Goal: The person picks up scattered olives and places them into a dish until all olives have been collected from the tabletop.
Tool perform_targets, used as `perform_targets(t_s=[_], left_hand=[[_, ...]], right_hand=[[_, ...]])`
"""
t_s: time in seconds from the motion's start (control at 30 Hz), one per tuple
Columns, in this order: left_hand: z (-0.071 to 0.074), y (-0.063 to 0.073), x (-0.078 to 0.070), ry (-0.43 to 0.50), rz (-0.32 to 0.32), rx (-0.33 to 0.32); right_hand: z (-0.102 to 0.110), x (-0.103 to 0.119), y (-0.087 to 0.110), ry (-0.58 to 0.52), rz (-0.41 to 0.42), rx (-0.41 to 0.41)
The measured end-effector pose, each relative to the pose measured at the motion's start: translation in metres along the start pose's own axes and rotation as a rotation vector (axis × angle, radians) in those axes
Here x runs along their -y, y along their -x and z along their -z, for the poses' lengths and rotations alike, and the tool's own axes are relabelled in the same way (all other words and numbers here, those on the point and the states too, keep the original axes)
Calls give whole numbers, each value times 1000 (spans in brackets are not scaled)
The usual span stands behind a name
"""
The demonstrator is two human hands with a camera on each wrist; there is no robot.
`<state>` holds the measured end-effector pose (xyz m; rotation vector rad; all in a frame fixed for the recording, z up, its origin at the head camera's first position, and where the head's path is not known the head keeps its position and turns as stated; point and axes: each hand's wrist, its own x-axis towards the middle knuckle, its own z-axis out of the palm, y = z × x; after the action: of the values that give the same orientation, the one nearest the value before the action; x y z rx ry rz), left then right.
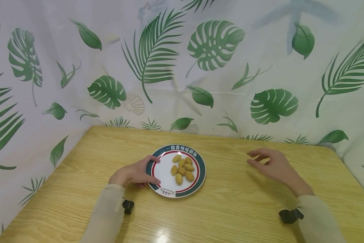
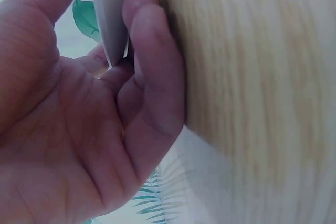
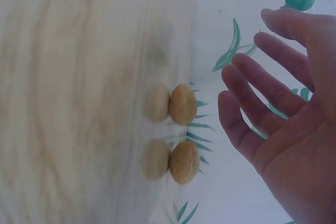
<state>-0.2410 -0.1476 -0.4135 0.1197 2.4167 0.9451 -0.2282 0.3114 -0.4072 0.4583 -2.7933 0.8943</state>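
Observation:
A round white plate (image 1: 202, 170) with a dark green rim and a red ring is at the middle of the table. Several small yellow-brown ovals (image 1: 181, 170), like baby potatoes, lie on its right half. My left hand (image 1: 134, 173) grips the plate's left edge; in the left wrist view, fingers curl beneath the plate's edge (image 2: 107, 19). To the right of the plate, my right hand (image 1: 270, 165) hovers over the table with loosely bent fingers and holds nothing. Two brown ovals (image 3: 183, 104) of similar look rest on the table in the right wrist view; the head view does not show them.
The table (image 1: 227, 209) has a pale wood grain and a glossy top. A white curtain (image 1: 170, 111) printed with green leaves hangs behind and beside it. Each sleeved wrist carries a small black camera (image 1: 290, 216).

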Motion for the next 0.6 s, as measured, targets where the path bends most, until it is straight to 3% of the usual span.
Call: perform_targets(t_s=[0.4,0.6], left_hand=[[0,0,0,6,1,-4],[-1,0,1,13,-4,-6]], right_hand=[[11,-16,10,4,-49,2],[14,-30,13,45,-15,-51]])
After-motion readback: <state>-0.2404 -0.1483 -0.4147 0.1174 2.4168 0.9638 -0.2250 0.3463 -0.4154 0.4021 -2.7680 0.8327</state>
